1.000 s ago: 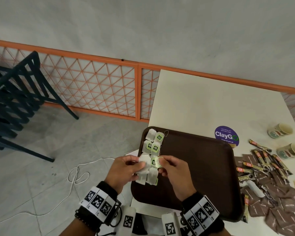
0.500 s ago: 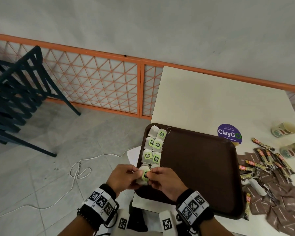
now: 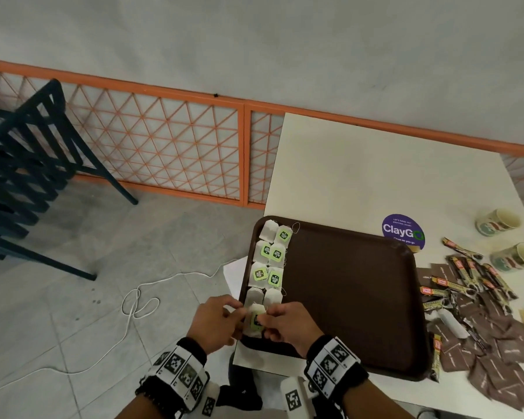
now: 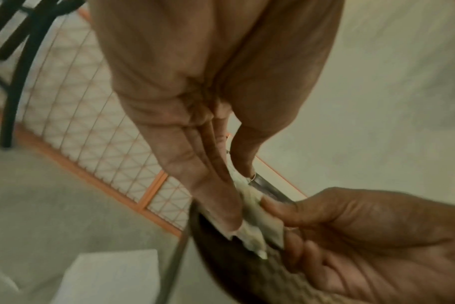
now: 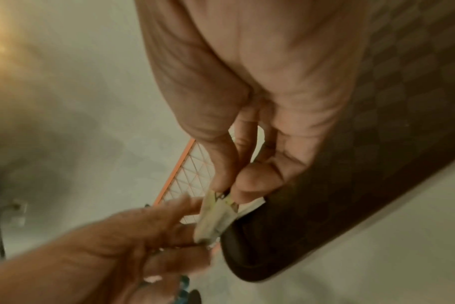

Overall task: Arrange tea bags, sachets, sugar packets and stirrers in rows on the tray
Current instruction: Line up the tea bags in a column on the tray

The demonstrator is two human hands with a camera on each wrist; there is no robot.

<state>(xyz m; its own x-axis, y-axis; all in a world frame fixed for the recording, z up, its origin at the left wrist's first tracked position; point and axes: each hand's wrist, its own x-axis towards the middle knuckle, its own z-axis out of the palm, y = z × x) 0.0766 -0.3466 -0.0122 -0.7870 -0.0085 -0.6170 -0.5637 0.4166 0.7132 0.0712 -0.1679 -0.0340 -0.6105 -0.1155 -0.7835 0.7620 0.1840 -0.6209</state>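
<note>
- White paper tea bags with green square tags (image 3: 269,261) are lying in two columns along the left edge of the dark brown rectangular plastic tray (image 3: 354,297), running from the far left corner toward the near left corner.
- One more white tea bag with a green tag (image 3: 255,321) is sitting at the near end of those columns, just above or on the tray's near left corner, and both hands are pinching it.
- The left hand (image 3: 215,323) is closing its thumb and fingertips on the left edge of this bag; the left wrist view is showing the fingers (image 4: 216,205) lying along the crumpled white paper (image 4: 255,222).
- The right hand (image 3: 288,325) is clamping the bag's right side between thumb and forefinger, with the remaining fingers curling under; the right wrist view is showing the pinch (image 5: 227,193) right over the tray's rounded corner (image 5: 247,257).
- The tray is resting on the cream-coloured square surface (image 3: 375,176), with its near left corner overhanging the edge.
- A loose heap of brown flat sachets and packets (image 3: 496,358) is lying on the surface to the right of the tray, with thin gold-and-black stick sachets bearing orange labels (image 3: 472,273) mixed in at the far side of the heap.
- Two paper cups (image 3: 508,240) are lying tipped on their sides at the far right, beyond the heap.
- A round purple sticker reading ClayGo (image 3: 403,231) is showing on the surface just beyond the tray's far right corner.
- A dark slatted chair (image 3: 28,182) is standing on the tiled floor at the left, and a white cable (image 3: 133,300) is trailing across the floor.
</note>
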